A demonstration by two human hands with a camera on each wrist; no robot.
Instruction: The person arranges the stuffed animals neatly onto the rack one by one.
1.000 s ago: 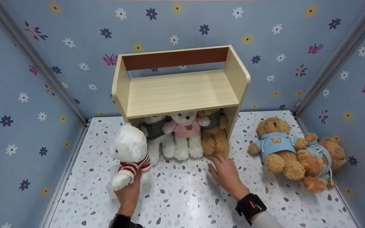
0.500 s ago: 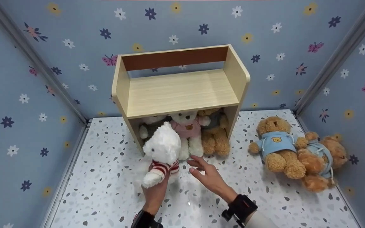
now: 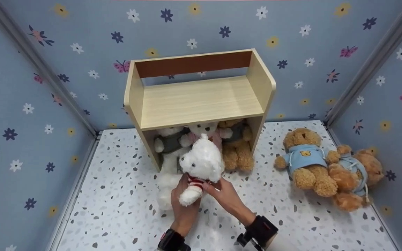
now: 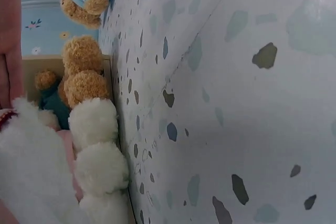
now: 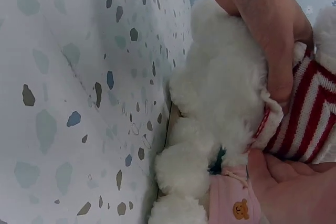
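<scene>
A white teddy bear in a red-and-white striped sweater is held above the floor in front of the shelf's lower opening. My left hand grips its body from the left. From the right, my right hand holds the sweater's side, thumb in front; its other fingers are partly hidden behind the bear. Behind it, inside the lower compartment, sit a white bear in a dark grey top, a white bear in pink, mostly covered, and a brown bear in a dark top.
The light wooden shelf stands against the flowered back wall. Two brown bears in blue hoodies, one on its back and one on its side, lie on the speckled floor near the right wall.
The striped-sweater bear has moved right in my left hand to the front of the shelf. My right hand has left the brown bear's feet and come to hold the striped bear.
</scene>
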